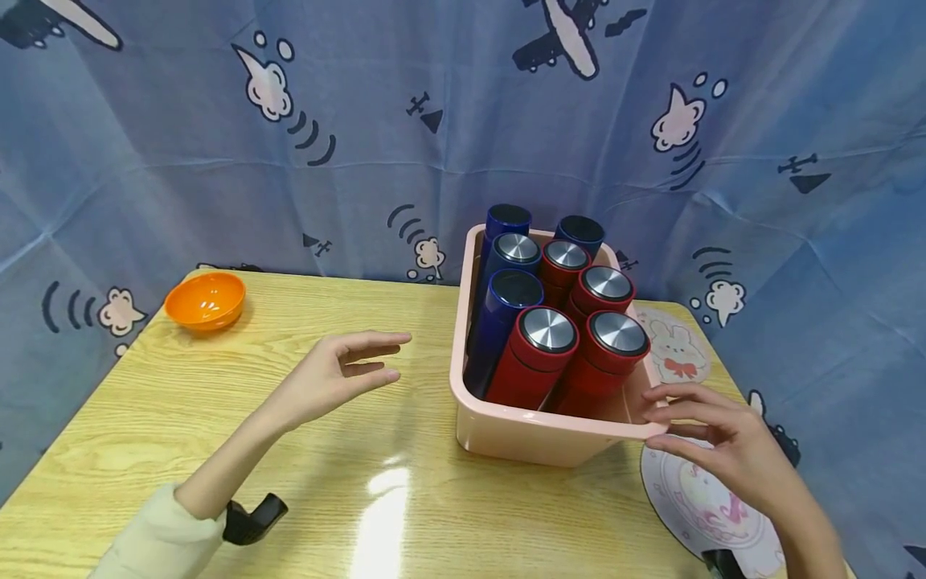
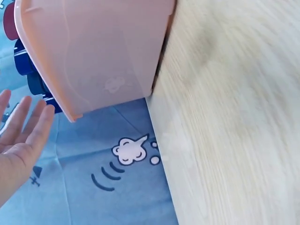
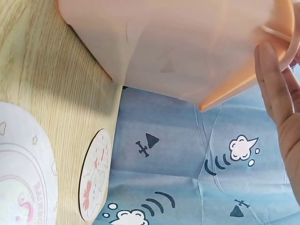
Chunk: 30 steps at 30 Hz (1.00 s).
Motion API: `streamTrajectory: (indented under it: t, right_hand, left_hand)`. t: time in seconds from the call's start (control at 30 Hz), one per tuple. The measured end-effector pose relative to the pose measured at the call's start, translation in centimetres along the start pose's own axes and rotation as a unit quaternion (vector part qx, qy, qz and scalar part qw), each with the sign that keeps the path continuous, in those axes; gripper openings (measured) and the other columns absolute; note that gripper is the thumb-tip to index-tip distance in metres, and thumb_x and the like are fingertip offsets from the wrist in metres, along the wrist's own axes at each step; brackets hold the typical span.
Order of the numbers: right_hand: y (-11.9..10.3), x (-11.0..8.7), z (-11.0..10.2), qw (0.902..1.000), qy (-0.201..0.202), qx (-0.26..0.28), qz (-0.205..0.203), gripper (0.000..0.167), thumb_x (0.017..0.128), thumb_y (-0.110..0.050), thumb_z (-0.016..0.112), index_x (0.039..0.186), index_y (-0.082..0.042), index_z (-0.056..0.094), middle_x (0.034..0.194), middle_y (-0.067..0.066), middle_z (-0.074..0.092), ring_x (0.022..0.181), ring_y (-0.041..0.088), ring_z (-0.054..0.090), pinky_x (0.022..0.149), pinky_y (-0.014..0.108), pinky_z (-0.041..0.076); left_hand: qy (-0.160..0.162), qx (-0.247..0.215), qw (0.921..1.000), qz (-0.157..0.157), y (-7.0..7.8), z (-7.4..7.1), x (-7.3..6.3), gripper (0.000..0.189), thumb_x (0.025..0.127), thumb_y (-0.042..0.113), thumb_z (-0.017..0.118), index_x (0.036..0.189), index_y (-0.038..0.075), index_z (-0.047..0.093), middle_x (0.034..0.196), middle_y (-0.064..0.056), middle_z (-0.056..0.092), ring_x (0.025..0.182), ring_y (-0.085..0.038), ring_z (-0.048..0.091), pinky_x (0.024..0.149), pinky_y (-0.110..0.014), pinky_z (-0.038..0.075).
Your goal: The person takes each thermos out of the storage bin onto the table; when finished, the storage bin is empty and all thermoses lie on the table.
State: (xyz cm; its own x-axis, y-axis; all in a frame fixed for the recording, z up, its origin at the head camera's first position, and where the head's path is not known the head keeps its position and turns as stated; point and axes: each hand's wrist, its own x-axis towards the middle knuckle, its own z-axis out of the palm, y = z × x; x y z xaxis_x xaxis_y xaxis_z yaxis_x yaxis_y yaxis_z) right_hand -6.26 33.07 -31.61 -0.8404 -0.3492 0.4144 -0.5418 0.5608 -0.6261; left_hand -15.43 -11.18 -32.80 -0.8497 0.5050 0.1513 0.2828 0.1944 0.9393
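Four red bottles (image 1: 531,370) and four blue bottles (image 1: 497,342) stand in the pink bin (image 1: 524,439) on the table (image 1: 311,470), so packing looks done; settling the bin perhaps remains. The right hand (image 1: 716,430) pinches its near right rim; the left hand (image 1: 340,374), fingers extended, holds nothing.

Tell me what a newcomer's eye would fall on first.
Probably the pale pink, plastic-looking rectangular bin, right of centre on the wood-grained table, crowded with cylindrical red flasks and cylindrical dark-blue flasks. Next, likely the glossy orange round bowl at the table's far left corner.
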Motion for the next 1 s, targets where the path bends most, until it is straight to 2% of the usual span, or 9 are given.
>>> streamTrajectory:
  t: [0.13,0.4,0.8,1.0]
  right_hand:
    - [0.2,0.0,0.0,1.0,0.0,0.003,-0.007,0.039,0.063,0.023,0.075,0.095,0.001,0.071,0.111,-0.001,0.061,0.096,0.004,0.058,0.059,0.018,0.055]
    - [-0.4,0.4,0.0,0.9991,0.018,-0.037,0.011,0.037,0.061,0.016,0.08,0.091,-0.005,0.074,0.103,-0.007,0.066,0.093,-0.002,0.057,0.058,0.016,0.054]
    - [-0.4,0.2,-0.1,0.9996,0.016,-0.014,0.016,0.037,0.063,0.017,0.078,0.094,-0.004,0.074,0.103,-0.007,0.067,0.091,-0.002,0.059,0.062,0.015,0.054]
    - [-0.5,0.2,-0.1,0.9996,0.011,-0.006,0.027,0.037,0.064,0.017,0.077,0.095,-0.002,0.074,0.103,-0.009,0.066,0.088,-0.001,0.06,0.064,0.016,0.054]
  left_hand:
    - [-0.014,-0.017,0.9997,-0.009,0.6,0.2,1.4,0.045,0.088,0.02,0.071,0.132,0.013,0.059,0.136,-0.002,0.055,0.123,-0.022,0.053,0.093,-0.034,0.05]
    - [-0.025,-0.017,0.9993,0.02,1.9,0.7,4.1,0.042,0.088,0.016,0.071,0.128,0.012,0.062,0.132,-0.001,0.058,0.119,-0.018,0.057,0.092,-0.032,0.051]
    - [-0.035,-0.032,0.9979,0.043,2.8,1.7,6.2,0.043,0.086,0.011,0.072,0.127,0.007,0.062,0.129,-0.002,0.061,0.118,-0.02,0.058,0.092,-0.032,0.051]
    - [-0.048,-0.048,0.9964,0.051,2.9,1.7,7.3,0.043,0.085,0.006,0.073,0.126,0.004,0.062,0.128,-0.011,0.061,0.118,-0.02,0.058,0.092,-0.032,0.051]
